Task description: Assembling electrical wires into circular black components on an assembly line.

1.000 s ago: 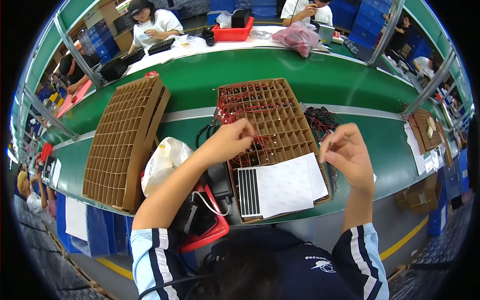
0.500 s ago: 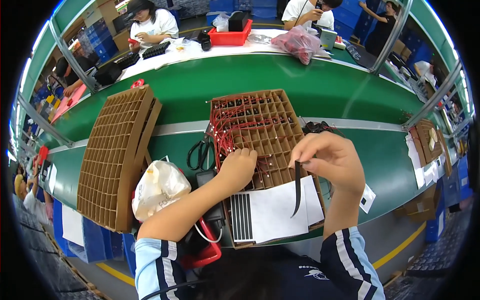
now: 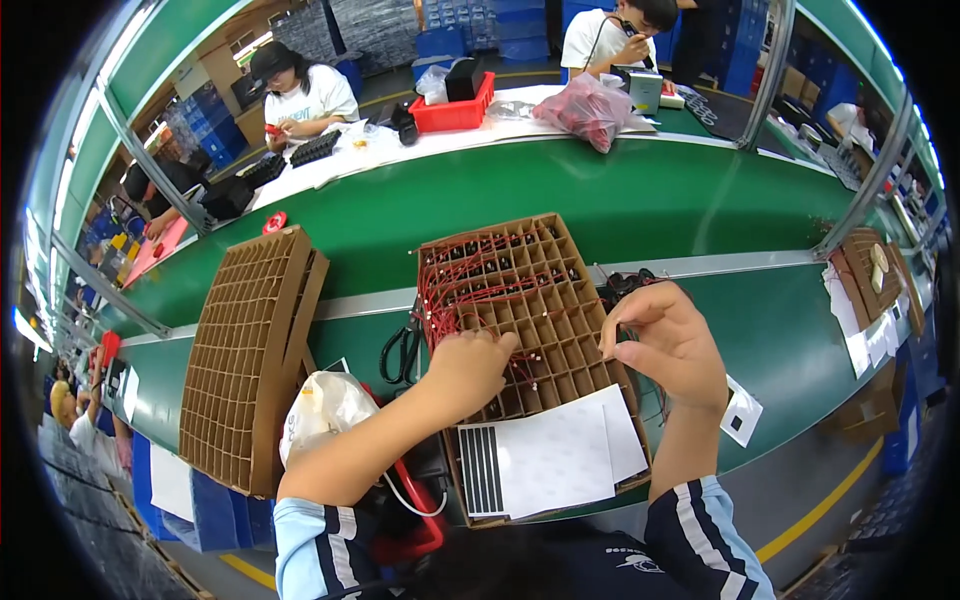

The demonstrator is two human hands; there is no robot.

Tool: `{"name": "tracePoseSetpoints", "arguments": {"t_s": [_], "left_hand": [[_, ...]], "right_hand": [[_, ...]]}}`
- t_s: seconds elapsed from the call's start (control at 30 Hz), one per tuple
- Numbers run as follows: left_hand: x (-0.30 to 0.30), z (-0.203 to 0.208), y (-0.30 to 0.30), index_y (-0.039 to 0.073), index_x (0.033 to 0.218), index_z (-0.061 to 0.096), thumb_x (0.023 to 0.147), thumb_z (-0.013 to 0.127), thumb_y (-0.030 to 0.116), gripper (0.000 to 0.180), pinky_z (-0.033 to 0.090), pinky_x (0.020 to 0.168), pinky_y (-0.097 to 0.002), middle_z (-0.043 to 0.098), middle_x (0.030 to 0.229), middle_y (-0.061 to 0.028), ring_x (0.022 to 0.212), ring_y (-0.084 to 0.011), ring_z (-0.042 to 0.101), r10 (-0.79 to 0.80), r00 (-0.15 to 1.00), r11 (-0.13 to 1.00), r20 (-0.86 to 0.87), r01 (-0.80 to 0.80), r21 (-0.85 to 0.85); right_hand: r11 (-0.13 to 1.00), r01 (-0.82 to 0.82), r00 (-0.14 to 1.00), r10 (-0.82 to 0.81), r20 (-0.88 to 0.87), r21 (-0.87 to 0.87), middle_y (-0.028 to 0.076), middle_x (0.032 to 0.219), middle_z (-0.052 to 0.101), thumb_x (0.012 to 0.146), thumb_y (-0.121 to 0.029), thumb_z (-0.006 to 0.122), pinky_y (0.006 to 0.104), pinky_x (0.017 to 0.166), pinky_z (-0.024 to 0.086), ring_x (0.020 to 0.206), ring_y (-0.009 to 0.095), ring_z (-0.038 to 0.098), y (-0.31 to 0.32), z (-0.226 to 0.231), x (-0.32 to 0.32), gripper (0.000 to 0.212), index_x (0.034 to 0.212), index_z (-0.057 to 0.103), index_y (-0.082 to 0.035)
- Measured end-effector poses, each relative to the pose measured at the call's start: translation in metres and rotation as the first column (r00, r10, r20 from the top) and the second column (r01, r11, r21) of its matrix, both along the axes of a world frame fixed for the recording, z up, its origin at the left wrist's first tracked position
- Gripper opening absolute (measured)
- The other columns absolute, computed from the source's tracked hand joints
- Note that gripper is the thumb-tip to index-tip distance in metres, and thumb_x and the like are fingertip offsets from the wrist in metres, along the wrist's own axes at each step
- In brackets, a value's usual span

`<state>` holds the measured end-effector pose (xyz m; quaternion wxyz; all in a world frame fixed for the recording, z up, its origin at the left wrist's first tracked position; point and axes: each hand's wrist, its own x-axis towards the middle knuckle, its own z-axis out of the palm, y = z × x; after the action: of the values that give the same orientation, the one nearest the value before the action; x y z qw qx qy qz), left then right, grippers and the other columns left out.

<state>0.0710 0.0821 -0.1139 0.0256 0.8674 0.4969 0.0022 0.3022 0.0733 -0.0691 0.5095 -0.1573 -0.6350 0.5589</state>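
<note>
- Cardboard grid tray point(image 3: 540, 300) lies on the green bench, red-wired parts in its far cells (near cells mostly bare).
- Left hand point(image 3: 468, 368) rests on the tray, fingers curled into a cell; grasp hidden.
- Right hand point(image 3: 668, 345) hovers at the tray's right edge, fingertips pinched together.
- White sheet point(image 3: 550, 455) covers the near corner.

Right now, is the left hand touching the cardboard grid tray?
Touching. The head view shows the left hand resting on the cardboard grid tray, fingers pressed onto its cells.
</note>
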Motion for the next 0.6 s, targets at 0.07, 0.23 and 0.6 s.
{"name": "tracePoseSetpoints", "arguments": {"t_s": [0.07, 0.23, 0.6], "left_hand": [[-0.002, 0.010, 0.001, 0.006, 0.086, 0.054, 0.064, 0.067, 0.021, 0.030, 0.044, 0.067, -0.0392, 0.059, 0.075, -0.0108, 0.075, -0.0272, 0.059, -0.029, 0.997, 0.991, -0.070, 0.038, 0.132], [-0.008, 0.018, 0.000, 0.007, 0.067, 0.060, 0.062, 0.066, 0.023, 0.018, 0.036, 0.077, -0.0384, 0.060, 0.074, -0.0085, 0.073, -0.0235, 0.056, 0.053, 0.996, 0.974, -0.066, -0.037, 0.223], [0.009, 0.041, -0.032, 0.003, 0.102, 0.051, 0.075, 0.067, 0.014, 0.034, 0.044, 0.078, -0.0332, 0.055, 0.098, -0.0111, 0.084, -0.0214, 0.057, 0.037, 0.582, 0.994, 0.812, -0.102, 0.029]], "right_hand": [[1.000, 0.019, 1.000, -0.019, 0.009, 0.001, 0.006, 0.096, 0.049, 0.077, 0.003, 0.058, 0.0262, 0.076, 0.041, 0.085, 0.011, 0.046, -0.005, 0.005, 0.004, 0.030, 0.105, 0.049, 0.000], [0.995, 0.100, 0.990, -0.101, 0.096, 0.018, 0.003, 0.084, 0.051, 0.079, 0.001, 0.057, 0.0209, 0.070, 0.039, 0.078, 0.009, 0.046, -0.012, 0.012, 0.002, 0.036, 0.114, 0.047, 0.000], [0.968, 0.217, 0.929, -0.244, 0.278, 0.125, 0.003, 0.080, 0.055, 0.080, -0.006, 0.057, 0.0234, 0.068, 0.040, 0.072, 0.011, 0.051, -0.014, 0.009, -0.015, 0.011, 0.090, 0.056, -0.001]]}}
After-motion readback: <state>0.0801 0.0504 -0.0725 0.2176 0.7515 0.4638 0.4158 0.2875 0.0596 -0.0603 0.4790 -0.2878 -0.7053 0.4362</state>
